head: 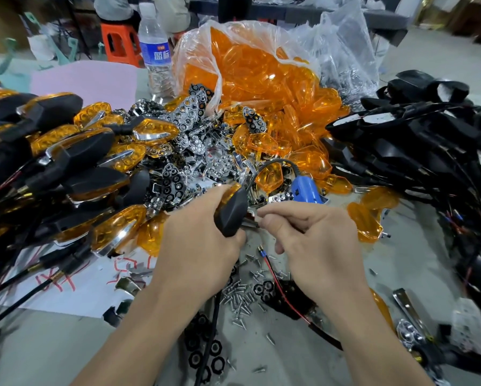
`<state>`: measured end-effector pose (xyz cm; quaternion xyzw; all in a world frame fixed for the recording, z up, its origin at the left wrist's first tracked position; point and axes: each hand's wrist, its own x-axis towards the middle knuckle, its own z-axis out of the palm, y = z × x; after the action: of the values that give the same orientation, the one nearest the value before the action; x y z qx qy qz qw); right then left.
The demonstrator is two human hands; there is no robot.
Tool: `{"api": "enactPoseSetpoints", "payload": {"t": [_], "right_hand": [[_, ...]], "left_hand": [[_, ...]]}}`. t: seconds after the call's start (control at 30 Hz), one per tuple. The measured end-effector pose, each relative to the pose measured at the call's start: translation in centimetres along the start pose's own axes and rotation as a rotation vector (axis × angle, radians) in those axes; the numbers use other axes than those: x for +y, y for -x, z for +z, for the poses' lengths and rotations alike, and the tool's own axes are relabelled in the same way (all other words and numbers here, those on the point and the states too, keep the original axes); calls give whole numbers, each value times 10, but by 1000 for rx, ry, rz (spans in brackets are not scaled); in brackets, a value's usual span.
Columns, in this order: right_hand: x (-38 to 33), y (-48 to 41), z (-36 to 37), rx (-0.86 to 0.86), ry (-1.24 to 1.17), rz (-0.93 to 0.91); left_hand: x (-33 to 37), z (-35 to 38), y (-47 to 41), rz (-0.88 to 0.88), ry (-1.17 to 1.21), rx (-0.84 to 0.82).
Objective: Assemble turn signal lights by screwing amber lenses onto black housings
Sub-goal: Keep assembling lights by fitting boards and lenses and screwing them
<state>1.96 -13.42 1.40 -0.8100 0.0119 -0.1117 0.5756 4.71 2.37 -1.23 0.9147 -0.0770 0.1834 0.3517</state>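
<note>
Black housing [231,211] is gripped firmly by the left hand [200,240]; right hand [317,238] fingers [265,215] pinch perhaps a screw [258,224]: seat it straight before driving

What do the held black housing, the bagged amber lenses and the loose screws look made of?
The housing looks like matte black moulded plastic, dull with soft highlights. The lenses seem glossy translucent amber plastic; light passes through. The screws look like bright silvery metal, probably plated steel.
</note>
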Motion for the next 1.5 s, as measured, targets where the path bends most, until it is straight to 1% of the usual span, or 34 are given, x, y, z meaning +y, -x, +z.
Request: {"api": "enactPoseSetpoints", "payload": {"t": [0.07,0.13,0.27,0.4,0.5,0.57,0.63,0.83,1.07,1.2,1.3,1.4,1.5], "right_hand": [[0,-1,-1,24,-7,-20],[1,-2,0,57,-8,-37],[5,-5,0,86,-44,-13],[5,-5,1,25,-232,6],[4,-4,3,-27,-356,23],[5,-3,5,-34,-372,24],[4,-4,5,-27,-356,12],[4,-4,7,-37,-374,17],[4,-6,6,-48,-449,124],[4,-10,4,-134,-479,235],[1,-17,-1,-234,-427,347],[-3,-20,-1,-337,-424,448],[-4,-19,-2,-337,-423,453]], "left_hand": [[2,0,0,-23,12,11],[4,-2,1,-63,73,30],[6,-5,1,-115,135,49],[8,-3,2,-50,50,16],[8,0,4,2,-9,41],[8,0,5,42,-15,61],[9,-1,6,41,-4,55],[15,-1,5,-107,263,2],[17,-1,5,-111,391,-116],[16,-3,4,-101,431,-176],[11,-4,2,-104,480,-251],[12,-3,2,-210,671,-312],[16,1,2,-380,867,-379]]}}
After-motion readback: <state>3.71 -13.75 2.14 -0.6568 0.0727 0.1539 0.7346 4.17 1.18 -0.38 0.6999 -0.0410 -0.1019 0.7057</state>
